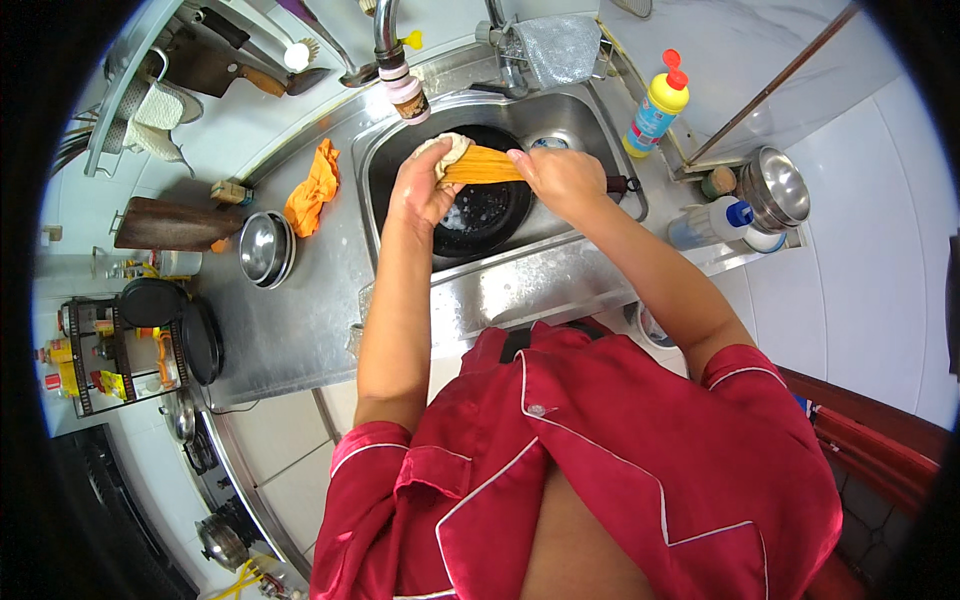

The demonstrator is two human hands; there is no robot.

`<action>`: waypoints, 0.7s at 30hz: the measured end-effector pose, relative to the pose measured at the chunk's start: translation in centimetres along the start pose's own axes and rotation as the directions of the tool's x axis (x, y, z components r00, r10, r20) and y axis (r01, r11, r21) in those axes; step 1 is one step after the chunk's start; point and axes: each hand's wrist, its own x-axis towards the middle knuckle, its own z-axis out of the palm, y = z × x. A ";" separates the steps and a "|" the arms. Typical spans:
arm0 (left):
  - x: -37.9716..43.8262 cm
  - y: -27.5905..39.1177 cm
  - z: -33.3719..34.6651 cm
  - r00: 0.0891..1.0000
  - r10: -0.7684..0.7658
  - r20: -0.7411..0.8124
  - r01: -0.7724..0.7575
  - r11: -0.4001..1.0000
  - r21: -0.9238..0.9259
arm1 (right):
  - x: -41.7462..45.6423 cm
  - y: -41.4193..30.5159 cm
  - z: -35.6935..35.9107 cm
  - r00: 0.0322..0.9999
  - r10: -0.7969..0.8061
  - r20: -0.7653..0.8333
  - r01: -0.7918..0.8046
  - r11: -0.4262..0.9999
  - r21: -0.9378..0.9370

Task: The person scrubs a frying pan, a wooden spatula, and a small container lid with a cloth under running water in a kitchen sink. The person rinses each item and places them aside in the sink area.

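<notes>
Over the steel sink [611,124], an orange item with a cream bunched end, apparently a rubber glove [484,165], is stretched between my two hands. My left hand [424,184] grips its cream end. My right hand [566,180] is closed around the other end, so that part is hidden. Below, a black frying pan [480,225] with suds inside lies in the sink, its dark handle [619,184] pointing right. On the counter to the left lies a crumpled orange item [315,191], likely another glove.
The faucet [405,94] hangs just beyond my left hand. Metal bowls [262,247] stand left of the sink. To the right are a yellow detergent bottle [656,112], a blue-capped bottle [709,223] and stacked steel bowls [776,187]. Knives [217,71] hang at the upper left.
</notes>
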 end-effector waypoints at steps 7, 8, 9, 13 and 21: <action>-1.2 -4.2 0.1 0.981 0.182 -0.067 -0.194 0.929 -0.317 | 1.2 2.1 2.5 0.994 0.112 -0.001 -0.111 0.989 0.096; -1.1 -4.4 -0.6 0.984 0.143 -0.106 -0.166 0.952 -0.257 | 1.3 2.6 2.2 0.994 0.113 -0.008 -0.112 0.988 0.102; -0.9 -4.2 -1.3 0.983 0.107 -0.146 -0.135 0.971 -0.198 | 1.5 2.8 2.0 0.993 0.115 -0.017 -0.112 0.988 0.108; -0.7 -2.6 -2.9 0.985 -0.103 -0.139 0.070 0.972 -0.225 | 0.7 2.3 0.4 0.997 0.073 0.030 -0.074 0.996 0.046; 1.0 -3.7 -5.8 0.882 0.417 -0.220 -0.242 0.800 0.548 | 0.7 6.0 3.0 0.992 -0.095 0.079 0.081 0.983 0.166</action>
